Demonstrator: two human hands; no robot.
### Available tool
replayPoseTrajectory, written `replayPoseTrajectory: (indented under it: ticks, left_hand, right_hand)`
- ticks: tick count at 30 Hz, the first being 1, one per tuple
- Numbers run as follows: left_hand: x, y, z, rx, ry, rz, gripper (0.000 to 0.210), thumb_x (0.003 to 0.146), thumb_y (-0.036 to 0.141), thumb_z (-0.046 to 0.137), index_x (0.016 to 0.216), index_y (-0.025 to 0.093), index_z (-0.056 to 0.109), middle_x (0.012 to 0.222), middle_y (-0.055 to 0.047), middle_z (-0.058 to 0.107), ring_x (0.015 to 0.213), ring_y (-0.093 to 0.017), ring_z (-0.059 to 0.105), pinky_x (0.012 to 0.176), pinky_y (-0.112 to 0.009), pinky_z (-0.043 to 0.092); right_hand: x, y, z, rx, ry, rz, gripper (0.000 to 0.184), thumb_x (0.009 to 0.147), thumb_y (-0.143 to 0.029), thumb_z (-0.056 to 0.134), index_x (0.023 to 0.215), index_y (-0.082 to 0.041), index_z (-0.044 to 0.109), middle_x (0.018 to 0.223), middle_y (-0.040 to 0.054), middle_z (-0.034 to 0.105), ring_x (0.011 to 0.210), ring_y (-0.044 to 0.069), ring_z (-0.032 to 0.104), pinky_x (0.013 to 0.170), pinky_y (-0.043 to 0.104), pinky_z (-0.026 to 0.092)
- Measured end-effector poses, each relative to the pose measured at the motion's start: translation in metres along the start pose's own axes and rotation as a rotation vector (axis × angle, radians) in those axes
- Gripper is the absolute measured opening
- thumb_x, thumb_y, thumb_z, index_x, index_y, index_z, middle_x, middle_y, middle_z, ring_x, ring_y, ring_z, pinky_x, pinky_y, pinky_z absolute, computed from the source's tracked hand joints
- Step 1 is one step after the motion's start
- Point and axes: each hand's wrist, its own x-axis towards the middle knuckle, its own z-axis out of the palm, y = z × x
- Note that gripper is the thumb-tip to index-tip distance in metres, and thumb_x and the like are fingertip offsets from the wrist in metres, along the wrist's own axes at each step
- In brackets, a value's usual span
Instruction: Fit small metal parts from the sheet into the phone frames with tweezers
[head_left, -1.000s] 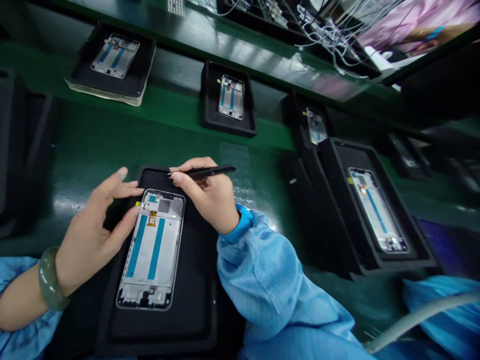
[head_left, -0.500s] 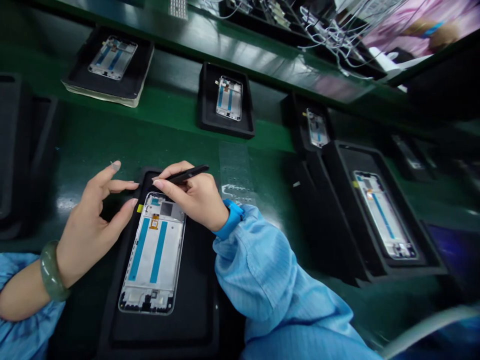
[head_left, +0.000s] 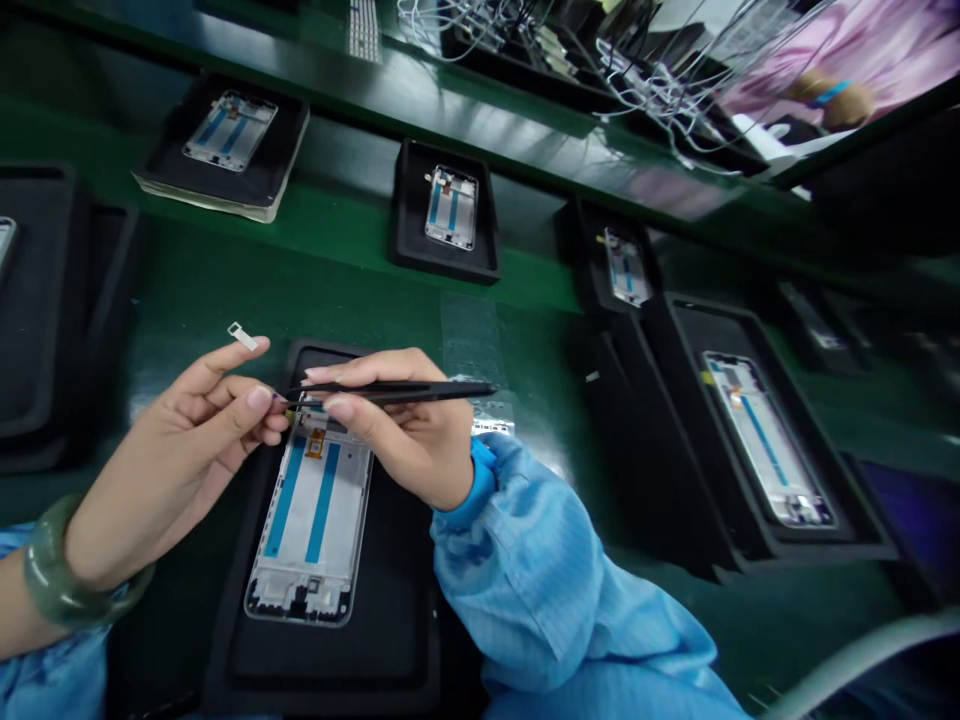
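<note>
My right hand (head_left: pixel 409 430) holds black tweezers (head_left: pixel 420 391) almost level, their tips pointing left. Those tips meet the thumb and a fingertip of my left hand (head_left: pixel 195 440), which are pinched together; whatever lies between them is too small to make out. On the left index fingertip sits a small pale piece with a square opening (head_left: pixel 241 335). Below both hands lies a phone frame (head_left: pixel 346 520) with two blue strips and an orange flex connector, its top end partly covered by my right hand. It rests in a black tray (head_left: pixel 397 620).
More phone frames lie in black trays: one at the back middle (head_left: pixel 452 207), one at back right (head_left: pixel 626 268), and one on stacked trays at right (head_left: pixel 769 440). Another lies on a black pad (head_left: pixel 229 130) at back left. Behind are tangled white cables (head_left: pixel 660 95) and a person's pink sleeve (head_left: pixel 892 60).
My left thumb and middle finger have closed together, and the index finger now shows the pale piece. The tweezers have turned level, and their tips have come to the left fingertips.
</note>
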Motion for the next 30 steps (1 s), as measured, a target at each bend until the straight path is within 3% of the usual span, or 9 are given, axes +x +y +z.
replayPoseTrajectory:
  ticks: [4,8,20,25,27,30]
  left_hand:
    - [-0.005,0.001,0.004,-0.225,-0.016,-0.09,0.035,0.077,0.025,0.073,0.111,0.03,0.066,0.076,0.005,0.066,0.07,-0.006,0.063,0.069,-0.011,0.056]
    - [-0.008,0.0,0.007,-0.323,-0.001,-0.14,0.033,0.077,0.021,0.071,0.109,0.031,0.068,0.077,0.005,0.067,0.07,-0.005,0.064,0.07,-0.009,0.056]
    - [-0.014,-0.004,0.011,-0.321,-0.01,-0.139,0.032,0.076,0.023,0.072,0.106,0.031,0.068,0.076,0.004,0.066,0.071,-0.006,0.064,0.07,-0.012,0.056]
    - [-0.012,-0.006,0.006,-0.034,0.007,-0.024,0.031,0.084,0.032,0.063,0.115,0.028,0.062,0.083,0.0,0.068,0.075,-0.012,0.065,0.066,-0.022,0.057]
    - [-0.007,-0.01,-0.001,0.262,0.023,0.166,0.037,0.085,0.036,0.062,0.12,0.027,0.055,0.09,-0.001,0.069,0.079,-0.015,0.065,0.068,-0.029,0.056]
    - [0.003,-0.02,-0.014,0.827,-0.048,0.508,0.059,0.083,0.037,0.065,0.135,0.028,0.04,0.116,-0.005,0.065,0.104,-0.023,0.061,0.089,-0.041,0.052]
  right_hand:
    - [-0.003,-0.005,0.01,0.18,0.057,0.143,0.017,0.086,-0.035,0.065,0.094,-0.022,0.058,0.099,0.0045,0.072,0.089,0.018,0.072,0.078,0.035,0.062]
    - [-0.005,-0.005,0.018,0.288,0.089,0.121,0.016,0.085,-0.03,0.067,0.093,-0.022,0.057,0.099,0.0032,0.073,0.093,0.018,0.072,0.079,0.035,0.062]
    - [-0.007,-0.005,0.021,0.253,0.137,0.18,0.016,0.083,-0.034,0.068,0.088,-0.022,0.059,0.094,0.0035,0.074,0.087,0.017,0.073,0.077,0.033,0.062]
    - [-0.003,-0.008,0.011,0.133,0.132,0.172,0.019,0.086,-0.039,0.064,0.088,-0.021,0.059,0.093,0.004,0.073,0.086,0.017,0.072,0.074,0.032,0.062]
    - [0.002,-0.006,-0.001,0.024,0.134,0.164,0.021,0.085,-0.041,0.065,0.088,-0.021,0.059,0.09,0.0039,0.071,0.084,0.017,0.071,0.072,0.031,0.061]
    - [0.008,0.003,-0.018,-0.164,0.083,0.154,0.022,0.084,-0.04,0.066,0.088,-0.02,0.06,0.086,0.0021,0.067,0.076,0.014,0.068,0.066,0.027,0.058]
